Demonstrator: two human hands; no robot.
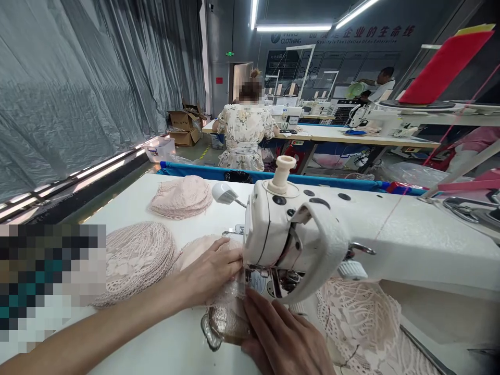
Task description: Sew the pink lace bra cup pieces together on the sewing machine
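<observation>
Bottom centre, right hand (287, 338) lies flat, fingers together, pinning a lace piece (228, 312) on the table; left hand (209, 273) presses it from the left, fingers stretched toward the sewing machine (312, 234) foot. Looks like mid-seam feeding, so steady guiding is needed. Lace stacks (136, 255) wait further back, centre left.

Long white ceiling strip lights (292, 27) lit the workshop brightly and evenly, throwing only soft shadows under the white sewing machine head (297, 245). Daylight glared along the bottom edge of the grey plastic curtain (97, 78). The wide lens bent straight lines toward the frame edges. Pixelated blocks masked the lower left corner, and the near right hand (285, 338) was slightly soft.
</observation>
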